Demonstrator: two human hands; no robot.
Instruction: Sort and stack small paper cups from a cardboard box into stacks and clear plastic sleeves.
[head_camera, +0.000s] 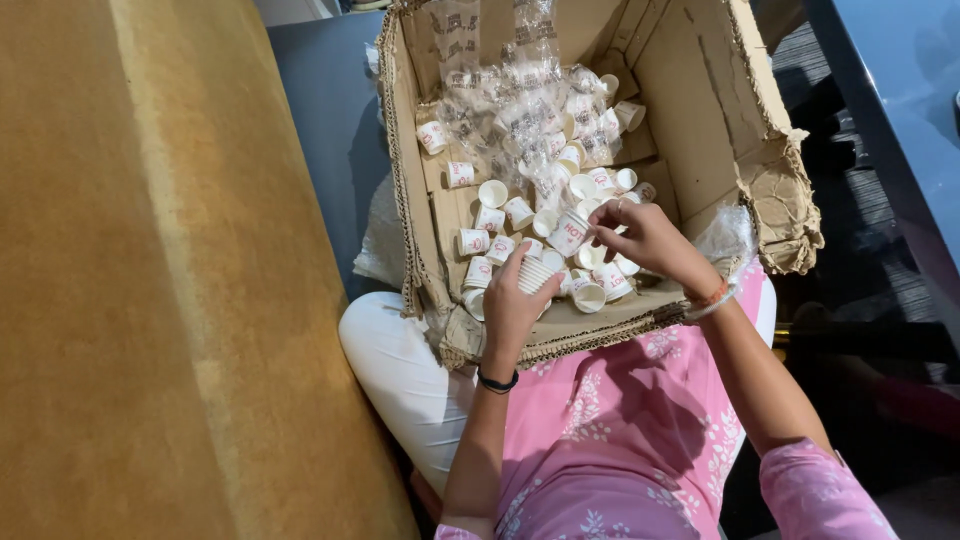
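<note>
1. Brown upholstered surface (150, 300) fills the 9 o'clock side; a dark blue tabletop (900, 90) sits at 2 o'clock.
2. Torn cardboard box (700, 110) rests on the seated person's lap, over the pink garment (620, 430).
3. Small white paper cups (500, 220) lie loose across the box floor; crumpled clear plastic wrap (510, 90) lies at the box's 12 o'clock end.
4. Left hand (512, 305) is closed around a nested stack of cups (537, 273), at the box's 6 o'clock edge.
5. Right hand (645, 238) pinches 1 single cup (568, 235) by its rim, at 1 o'clock from the stack, just beside it.
</note>
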